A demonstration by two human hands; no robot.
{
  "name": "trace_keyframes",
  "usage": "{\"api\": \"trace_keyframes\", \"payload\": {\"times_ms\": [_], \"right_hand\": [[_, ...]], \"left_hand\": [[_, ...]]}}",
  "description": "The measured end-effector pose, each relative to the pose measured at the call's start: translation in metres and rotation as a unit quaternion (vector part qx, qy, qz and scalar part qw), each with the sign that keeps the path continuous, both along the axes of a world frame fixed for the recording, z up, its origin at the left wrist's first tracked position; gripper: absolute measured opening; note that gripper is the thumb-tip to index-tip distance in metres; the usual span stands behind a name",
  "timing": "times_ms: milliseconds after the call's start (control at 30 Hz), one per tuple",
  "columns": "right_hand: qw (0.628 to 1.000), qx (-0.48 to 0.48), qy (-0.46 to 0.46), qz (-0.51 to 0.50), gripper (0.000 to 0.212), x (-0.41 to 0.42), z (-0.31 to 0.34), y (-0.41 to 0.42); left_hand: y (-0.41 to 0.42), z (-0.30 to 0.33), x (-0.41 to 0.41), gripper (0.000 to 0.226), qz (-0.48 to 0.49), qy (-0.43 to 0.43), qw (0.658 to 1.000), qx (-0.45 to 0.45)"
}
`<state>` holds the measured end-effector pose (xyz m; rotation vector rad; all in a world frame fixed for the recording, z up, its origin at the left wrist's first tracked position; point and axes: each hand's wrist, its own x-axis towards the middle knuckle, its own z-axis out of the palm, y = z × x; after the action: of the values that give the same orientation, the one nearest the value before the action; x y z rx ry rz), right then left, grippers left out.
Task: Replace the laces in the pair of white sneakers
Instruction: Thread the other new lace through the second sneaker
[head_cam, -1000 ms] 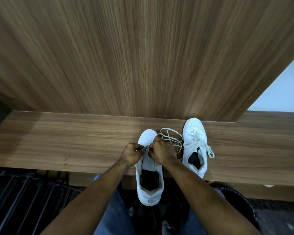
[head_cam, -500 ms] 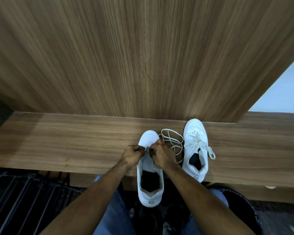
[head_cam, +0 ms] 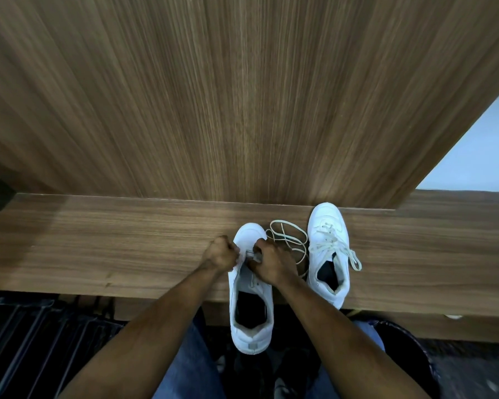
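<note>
Both the left hand [head_cam: 220, 254] and right hand [head_cam: 272, 263] pinch the lace [head_cam: 250, 252] over the near sneaker [head_cam: 249, 286]

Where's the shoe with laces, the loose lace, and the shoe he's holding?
Laced sneaker [head_cam: 327, 226], head view, toe cap.
Loose lace [head_cam: 288, 234], head view, coiled loop.
Held sneaker [head_cam: 249, 236], head view, toe cap.

Likely a home or office interior: wood-veneer wall panel [head_cam: 242, 96] beyond the fingers, matching worktop [head_cam: 98, 240], pale wall [head_cam: 478, 151].
</note>
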<state>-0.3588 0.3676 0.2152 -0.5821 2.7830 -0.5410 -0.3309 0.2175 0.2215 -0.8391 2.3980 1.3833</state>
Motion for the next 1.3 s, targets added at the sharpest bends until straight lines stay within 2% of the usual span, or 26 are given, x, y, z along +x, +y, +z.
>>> {"api": "trace_keyframes", "payload": {"times_ms": [67,167,367,433,500,533,600,633,700,733,833,933,967,1033,1100,1133,1167,1233,1300], "right_hand": [[1.000,-0.006,-0.023,0.003,0.043,-0.001,-0.001,0.003],[0.997,-0.034,-0.066,-0.010,0.050,-0.004,-0.004,0.006],[0.994,-0.066,-0.084,-0.021,0.052,-0.009,-0.005,0.010],[0.993,-0.070,-0.091,-0.027,0.053,-0.009,-0.007,0.010],[0.993,-0.069,-0.096,-0.027,0.055,-0.009,-0.008,0.009],[0.992,-0.071,-0.096,-0.028,0.055,-0.008,-0.009,0.009],[0.992,-0.075,-0.100,-0.028,0.055,-0.008,-0.010,0.009],[0.991,-0.077,-0.106,-0.029,0.056,-0.008,-0.012,0.009],[0.990,-0.079,-0.112,-0.027,0.057,-0.008,-0.013,0.010],[0.990,-0.075,-0.115,-0.024,0.058,-0.008,-0.014,0.010],[0.990,-0.060,-0.125,-0.016,0.060,-0.009,-0.015,0.011],[0.991,-0.053,-0.126,-0.009,0.059,-0.011,-0.016,0.012],[0.991,-0.050,-0.124,-0.005,0.059,-0.010,-0.016,0.012],[0.991,-0.046,-0.123,0.000,0.060,-0.010,-0.016,0.011],[0.989,-0.048,-0.136,-0.004,0.063,-0.010,-0.017,0.011],[0.989,-0.049,-0.140,-0.005,0.063,-0.010,-0.017,0.011],[0.989,-0.051,-0.138,-0.004,0.059,-0.010,-0.018,0.012],[0.989,-0.055,-0.135,-0.009,0.047,-0.012,-0.017,0.012],[0.988,-0.042,-0.149,-0.015,0.060,-0.013,-0.016,0.011]], "left_hand": [[-0.001,0.009,-0.002,0.024,0.120,0.036,0.985,0.118],[-0.012,0.025,-0.010,0.025,0.271,0.119,0.920,0.256],[-0.059,0.065,-0.026,0.030,0.418,0.233,0.796,0.371],[-0.066,0.059,-0.023,0.025,0.442,0.238,0.789,0.355],[-0.057,0.041,-0.014,0.013,0.390,0.208,0.865,0.238],[-0.049,0.029,-0.008,0.020,0.326,0.196,0.911,0.157],[-0.037,0.003,0.002,0.046,0.159,0.201,0.965,0.060],[-0.030,-0.007,0.006,0.048,0.064,0.180,0.981,-0.013],[-0.015,-0.013,0.013,0.038,-0.097,0.103,0.977,-0.160],[-0.010,-0.014,0.014,0.037,-0.138,0.084,0.968,-0.192],[-0.001,-0.011,0.014,0.035,-0.178,0.078,0.949,-0.247],[0.002,0.002,0.010,0.024,-0.230,0.018,0.908,-0.351],[0.001,0.003,0.009,0.022,-0.219,0.011,0.909,-0.353],[-0.004,0.005,0.002,0.017,-0.156,0.034,0.951,-0.266],[-0.008,0.010,-0.005,0.028,-0.056,0.089,0.990,-0.095],[-0.009,0.018,-0.009,0.035,0.007,0.124,0.992,-0.002],[-0.010,0.028,-0.015,0.034,0.079,0.152,0.981,0.087],[-0.014,0.057,-0.028,0.024,0.201,0.197,0.936,0.212],[-0.024,0.088,-0.041,0.021,0.253,0.253,0.886,0.294]]}}
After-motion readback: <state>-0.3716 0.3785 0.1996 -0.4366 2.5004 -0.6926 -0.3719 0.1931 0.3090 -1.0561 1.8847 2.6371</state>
